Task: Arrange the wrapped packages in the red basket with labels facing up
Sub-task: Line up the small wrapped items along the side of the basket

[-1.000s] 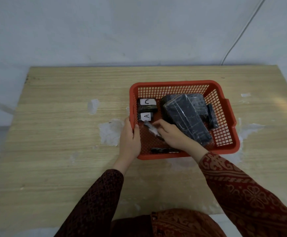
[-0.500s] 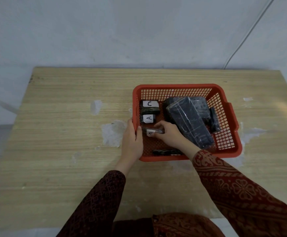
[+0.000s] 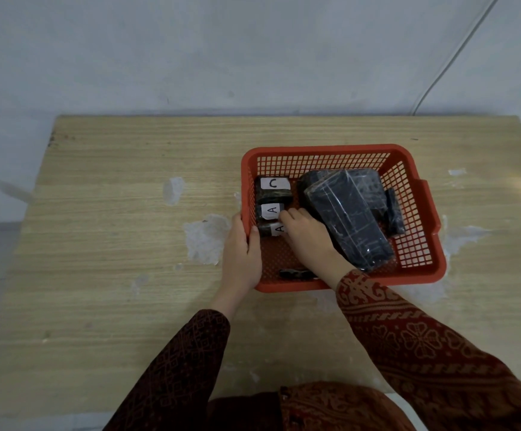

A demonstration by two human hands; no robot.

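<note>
A red mesh basket (image 3: 324,150) sits on the wooden table. Along its left wall lie three small dark wrapped packages with white labels up: one marked C (image 3: 273,189), one marked A (image 3: 270,210), and a second A package (image 3: 272,229) nearest me. My right hand (image 3: 307,239) rests on this last package, fingers on its right end. My left hand (image 3: 242,251) grips the basket's left rim. A large dark wrapped package (image 3: 350,219) lies diagonally in the middle. A small dark package (image 3: 393,214) stands by the right wall, another (image 3: 295,273) lies at the front wall.
The light wooden table (image 3: 128,244) has white worn patches left of the basket and around its right side. A pale wall stands behind the table, with a thin cable (image 3: 452,54) running down at the upper right.
My right hand turned the small package it held and set it down flat against the left wall, label A up, below the other A package. My left hand stayed on the rim.
</note>
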